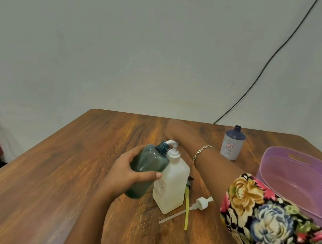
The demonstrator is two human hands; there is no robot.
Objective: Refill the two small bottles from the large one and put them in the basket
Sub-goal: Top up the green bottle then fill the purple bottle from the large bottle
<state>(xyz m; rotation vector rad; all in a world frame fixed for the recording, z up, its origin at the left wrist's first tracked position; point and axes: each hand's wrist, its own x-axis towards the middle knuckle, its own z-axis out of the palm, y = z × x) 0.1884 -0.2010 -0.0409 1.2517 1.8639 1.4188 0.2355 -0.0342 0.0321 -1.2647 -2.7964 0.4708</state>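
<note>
Two loose pump heads (pixel 200 203) lie nearest on the table (pixel 50 169). Left hand (pixel 124 174) wraps the tilted dark green bottle (pixel 146 169) mid-body, neck under the white pump bottle (pixel 171 185) spout; smooth plastic, likely light, slippery if soapy. Right hand (pixel 170 129) is blurred beyond the pump, grip unclear. Capless blue bottle (pixel 233 143) and purple basket (pixel 298 175) stand farther right.

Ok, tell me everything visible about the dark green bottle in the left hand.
The dark green bottle is translucent, smoky green plastic, cylindrical with rounded shoulders and a threaded neck, its cap off. It is lifted off the table and tilted, its open mouth up close to the spout of the white pump bottle, against whose side it rests. The left hand wraps its lower body, thumb across the front. Whether there is liquid inside cannot be told.
</note>
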